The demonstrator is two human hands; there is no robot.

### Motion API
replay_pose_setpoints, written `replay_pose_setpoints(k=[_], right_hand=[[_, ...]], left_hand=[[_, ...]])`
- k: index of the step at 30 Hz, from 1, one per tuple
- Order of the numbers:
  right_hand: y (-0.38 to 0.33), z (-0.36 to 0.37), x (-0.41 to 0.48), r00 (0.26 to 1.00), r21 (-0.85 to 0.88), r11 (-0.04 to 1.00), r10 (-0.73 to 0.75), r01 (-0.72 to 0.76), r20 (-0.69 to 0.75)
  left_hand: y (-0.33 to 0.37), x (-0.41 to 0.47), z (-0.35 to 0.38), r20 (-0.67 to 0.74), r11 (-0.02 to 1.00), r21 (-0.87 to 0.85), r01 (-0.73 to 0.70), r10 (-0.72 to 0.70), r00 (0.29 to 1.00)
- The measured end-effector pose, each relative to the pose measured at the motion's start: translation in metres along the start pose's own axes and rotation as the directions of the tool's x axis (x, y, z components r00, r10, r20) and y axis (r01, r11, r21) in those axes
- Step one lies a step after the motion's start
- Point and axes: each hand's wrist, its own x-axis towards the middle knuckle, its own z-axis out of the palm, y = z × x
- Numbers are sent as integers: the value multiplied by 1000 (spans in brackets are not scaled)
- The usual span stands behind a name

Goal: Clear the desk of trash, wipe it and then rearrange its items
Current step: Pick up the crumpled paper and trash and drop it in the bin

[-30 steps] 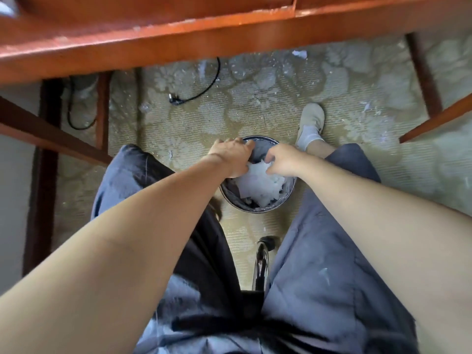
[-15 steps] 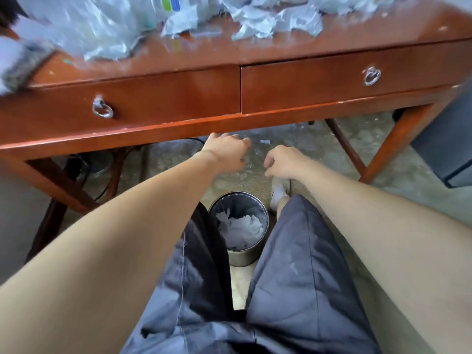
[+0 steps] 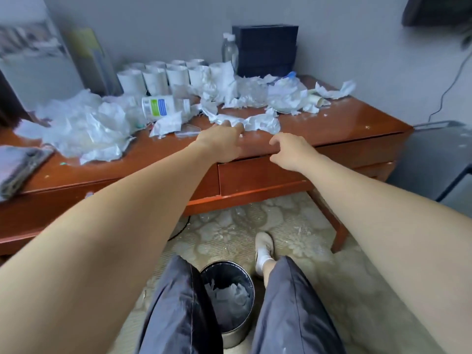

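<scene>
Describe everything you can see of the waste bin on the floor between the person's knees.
The waste bin is a round can, upright on the patterned carpet in front of the desk. Its outer wall looks like grey metal and its inside is dark. It is partly filled with crumpled white paper. The person's grey trouser legs flank it and hide part of its sides.

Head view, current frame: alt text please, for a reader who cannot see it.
A person's two bare hands reach toward a wooden desk strewn with crumpled white paper; the left hand is at a torn strip near the front edge, the right hand hovers empty beside it. A round bin holding paper scraps stands on the floor between the knees.
</scene>
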Motion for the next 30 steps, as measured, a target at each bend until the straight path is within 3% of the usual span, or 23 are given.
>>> replay_pose_setpoints(k=[6, 9, 14, 19, 21, 25, 30], right_hand=[[-8, -14, 71, 998, -7, 998, 55, -55, -37], [-4, -13, 106, 995, 11, 996, 90, -89, -31], [6, -10, 154, 990, 45, 989, 141, -142, 23], [10, 5, 180, 980, 37, 986, 160, -165, 121], [8, 10, 187, 989, 17, 992, 122, -123, 82], [2, 19, 193, 996, 74, 997, 26, -19, -83], [-9, 25, 185, 995, 150, 989, -2, 18, -104]], left_hand=[[-40, 55, -6, 11, 992, 51, 115, -115, 993], [-61, 80, -3, 54, 978, -23, 208, -207, 977], [-87, 126, 5, 155, 954, -115, 277, -258, 954], [-100, 155, 25, 253, 950, -67, 305, -279, 926], [-103, 160, 30, 208, 949, -95, 301, -277, 938], [-106, 162, 33, -54, 975, -155, 156, -166, 985], [-106, 148, 28, -154, 973, -179, 145, -173, 973]])
